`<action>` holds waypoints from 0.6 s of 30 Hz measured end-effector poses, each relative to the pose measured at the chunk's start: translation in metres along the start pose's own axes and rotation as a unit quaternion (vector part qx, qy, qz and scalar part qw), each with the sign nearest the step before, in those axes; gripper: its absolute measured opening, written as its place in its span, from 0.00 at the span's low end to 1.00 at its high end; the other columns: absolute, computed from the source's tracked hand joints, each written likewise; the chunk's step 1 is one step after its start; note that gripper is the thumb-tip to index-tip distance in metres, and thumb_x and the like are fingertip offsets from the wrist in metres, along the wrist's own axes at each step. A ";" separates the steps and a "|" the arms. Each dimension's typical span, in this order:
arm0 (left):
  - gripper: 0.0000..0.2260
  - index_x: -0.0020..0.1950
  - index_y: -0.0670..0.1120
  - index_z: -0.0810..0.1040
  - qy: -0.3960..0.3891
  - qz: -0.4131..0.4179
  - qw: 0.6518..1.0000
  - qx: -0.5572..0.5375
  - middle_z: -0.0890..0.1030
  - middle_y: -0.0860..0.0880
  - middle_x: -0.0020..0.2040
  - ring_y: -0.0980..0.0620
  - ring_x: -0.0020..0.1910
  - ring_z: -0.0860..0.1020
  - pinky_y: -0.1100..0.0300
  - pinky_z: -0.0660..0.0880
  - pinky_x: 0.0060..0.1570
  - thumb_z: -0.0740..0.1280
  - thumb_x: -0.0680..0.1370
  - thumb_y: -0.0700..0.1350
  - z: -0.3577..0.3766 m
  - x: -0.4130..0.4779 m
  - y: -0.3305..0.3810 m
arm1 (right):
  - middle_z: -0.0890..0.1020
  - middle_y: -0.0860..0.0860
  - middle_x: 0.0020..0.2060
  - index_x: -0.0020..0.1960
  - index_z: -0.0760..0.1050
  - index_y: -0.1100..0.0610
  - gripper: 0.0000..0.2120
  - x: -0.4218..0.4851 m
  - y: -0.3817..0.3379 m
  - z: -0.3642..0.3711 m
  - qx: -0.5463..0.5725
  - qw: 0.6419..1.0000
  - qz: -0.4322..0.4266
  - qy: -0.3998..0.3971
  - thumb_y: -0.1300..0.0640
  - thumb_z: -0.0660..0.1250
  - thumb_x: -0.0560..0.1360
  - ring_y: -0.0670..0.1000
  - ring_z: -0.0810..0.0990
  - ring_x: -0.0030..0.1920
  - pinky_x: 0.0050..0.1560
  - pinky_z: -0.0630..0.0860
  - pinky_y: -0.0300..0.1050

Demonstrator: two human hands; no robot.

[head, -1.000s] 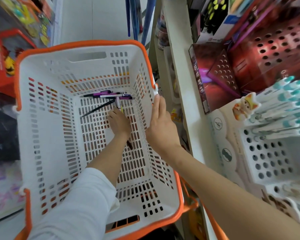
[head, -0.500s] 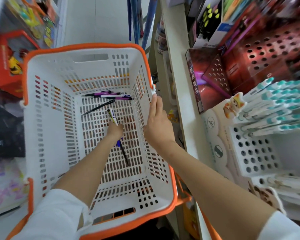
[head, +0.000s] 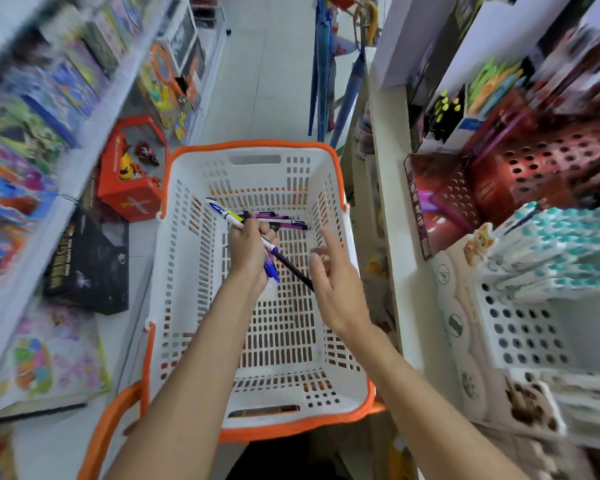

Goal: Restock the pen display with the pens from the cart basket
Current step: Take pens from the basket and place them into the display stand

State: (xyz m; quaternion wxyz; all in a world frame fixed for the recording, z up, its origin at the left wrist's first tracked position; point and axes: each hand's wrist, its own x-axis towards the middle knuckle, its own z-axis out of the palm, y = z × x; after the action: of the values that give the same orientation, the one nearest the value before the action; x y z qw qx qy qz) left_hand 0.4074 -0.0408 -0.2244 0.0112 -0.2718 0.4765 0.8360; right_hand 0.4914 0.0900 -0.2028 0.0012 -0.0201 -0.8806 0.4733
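While the left hand grips pens slanting far-left to near-right, the right hand hovers splayed.

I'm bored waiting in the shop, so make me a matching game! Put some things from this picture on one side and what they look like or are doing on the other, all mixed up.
1. left hand
2. right hand
3. purple pens
4. basket

A. lying on the slotted floor
B. white with an orange rim
C. gripping a bunch of pens
D. open, holding nothing

Pairs: 1-C, 2-D, 3-A, 4-B
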 end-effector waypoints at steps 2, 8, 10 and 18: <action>0.09 0.43 0.44 0.64 0.006 0.020 1.000 0.002 0.68 0.50 0.30 0.54 0.25 0.65 0.63 0.65 0.24 0.54 0.81 0.35 -0.002 -0.006 0.007 | 0.80 0.45 0.42 0.72 0.68 0.53 0.17 -0.014 -0.009 0.008 0.085 0.985 0.097 -0.119 0.53 0.58 0.84 0.45 0.77 0.36 0.38 0.75 0.40; 0.04 0.52 0.38 0.73 -0.008 0.014 1.000 -0.024 0.83 0.42 0.46 0.50 0.39 0.82 0.55 0.81 0.43 0.59 0.83 0.36 -0.021 -0.033 0.025 | 0.78 0.44 0.35 0.58 0.73 0.50 0.06 -0.023 -0.012 -0.009 0.035 0.998 0.042 -0.031 0.55 0.59 0.83 0.43 0.78 0.33 0.30 0.71 0.38; 0.04 0.50 0.42 0.71 -0.035 -0.021 0.997 -0.060 0.82 0.39 0.55 0.44 0.51 0.84 0.47 0.80 0.54 0.61 0.82 0.35 -0.026 -0.045 0.023 | 0.79 0.44 0.36 0.56 0.72 0.51 0.04 -0.023 -0.020 -0.014 0.063 0.998 0.027 0.013 0.55 0.60 0.83 0.41 0.79 0.35 0.33 0.75 0.40; 0.09 0.55 0.42 0.83 -0.159 -0.083 0.981 -0.079 0.84 0.42 0.53 0.46 0.49 0.83 0.55 0.81 0.47 0.64 0.79 0.40 -0.030 -0.076 0.021 | 0.83 0.52 0.44 0.54 0.76 0.56 0.04 -0.021 -0.040 -0.004 -0.051 0.994 -0.097 0.005 0.59 0.66 0.80 0.55 0.80 0.42 0.39 0.78 0.54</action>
State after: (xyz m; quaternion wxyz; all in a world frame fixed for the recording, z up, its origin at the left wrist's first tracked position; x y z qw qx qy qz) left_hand 0.4794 -0.0579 -0.1844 0.1347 -0.1736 0.3773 0.8997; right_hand 0.5110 0.0708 -0.1668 0.0507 0.0629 -0.9014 0.4254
